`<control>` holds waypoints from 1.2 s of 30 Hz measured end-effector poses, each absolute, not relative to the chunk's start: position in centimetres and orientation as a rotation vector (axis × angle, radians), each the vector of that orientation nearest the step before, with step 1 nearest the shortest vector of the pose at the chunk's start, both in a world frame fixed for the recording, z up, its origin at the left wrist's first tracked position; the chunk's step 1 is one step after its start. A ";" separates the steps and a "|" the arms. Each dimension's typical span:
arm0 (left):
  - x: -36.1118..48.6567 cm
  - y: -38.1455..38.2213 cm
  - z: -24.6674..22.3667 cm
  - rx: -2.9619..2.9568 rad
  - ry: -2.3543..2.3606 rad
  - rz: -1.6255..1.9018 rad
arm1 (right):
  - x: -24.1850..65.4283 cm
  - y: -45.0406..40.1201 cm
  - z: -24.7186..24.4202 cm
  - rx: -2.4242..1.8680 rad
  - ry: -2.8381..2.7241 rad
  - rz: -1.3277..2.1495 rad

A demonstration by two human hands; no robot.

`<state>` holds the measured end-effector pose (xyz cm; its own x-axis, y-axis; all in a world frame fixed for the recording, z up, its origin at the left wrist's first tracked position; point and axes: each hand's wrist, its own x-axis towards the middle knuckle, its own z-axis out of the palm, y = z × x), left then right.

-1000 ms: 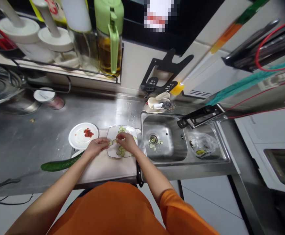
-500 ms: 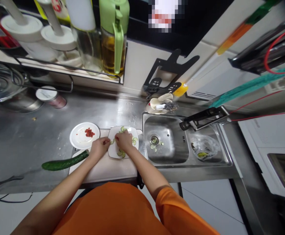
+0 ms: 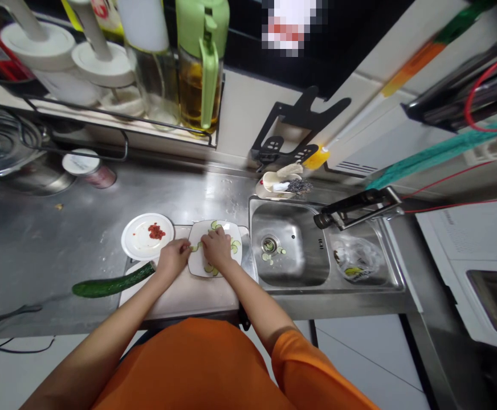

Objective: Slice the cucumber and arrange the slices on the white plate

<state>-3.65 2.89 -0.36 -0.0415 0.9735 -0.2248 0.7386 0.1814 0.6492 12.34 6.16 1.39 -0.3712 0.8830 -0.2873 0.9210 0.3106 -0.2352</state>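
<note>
At the left rim of a squarish white plate (image 3: 196,267), my left hand (image 3: 172,259) pinches a thin cucumber slice (image 3: 194,248) between thumb and fingertips. My right hand (image 3: 217,249) is over the plate, its fingers bent down at the slice's other end; the hand partly covers their tips. More cucumber slices (image 3: 235,246) lie in small fanned groups around the plate. The plate rests on a pale cutting board (image 3: 188,296). A cut cucumber (image 3: 111,285) lies left of my left forearm, its cut end on the board.
A round white plate (image 3: 135,239) with chopped red bits is at the back left. On the right is a steel sink (image 3: 302,250) with slices by its drain, a faucet (image 3: 346,208) and a plastic bag (image 3: 357,259). Behind stand a tin (image 3: 89,169) and an oil bottle (image 3: 201,68).
My right hand's fingers have shifted slightly over the plate. My left hand keeps nearly the same place at its left rim. The plates and cucumber stay put.
</note>
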 end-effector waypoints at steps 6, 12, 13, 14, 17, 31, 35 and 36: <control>-3.6 2.9 -0.1 1.621 1.820 0.497 | 12.9 5.1 1.3 1.646 2.519 -0.578; -3.7 3.0 -0.1 1.600 1.830 0.473 | 13.0 4.7 1.2 1.575 2.555 -0.518; -3.7 3.0 -0.2 1.591 1.832 0.470 | 13.0 4.7 1.3 1.566 2.558 -0.514; -3.7 3.0 -0.2 1.582 1.834 0.466 | 13.0 4.7 1.3 1.558 2.559 -0.511; -3.6 3.1 -0.2 1.570 1.844 0.447 | 13.0 4.6 1.5 1.539 2.550 -0.511; -7.4 2.5 2.1 1.931 1.965 0.261 | 13.9 2.8 2.5 1.750 2.489 -0.587; -6.6 1.7 2.3 2.015 1.942 -0.027 | 14.0 1.1 2.9 1.779 2.464 -0.634; -6.2 1.5 2.3 2.036 1.933 -0.081 | 13.9 0.7 2.9 1.781 2.458 -0.646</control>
<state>-6.22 1.46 2.29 0.0774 0.9609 -0.2658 0.9799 -0.0241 0.1982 13.93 0.69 2.93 -0.3410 0.9007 -0.2693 0.9167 0.2551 -0.3076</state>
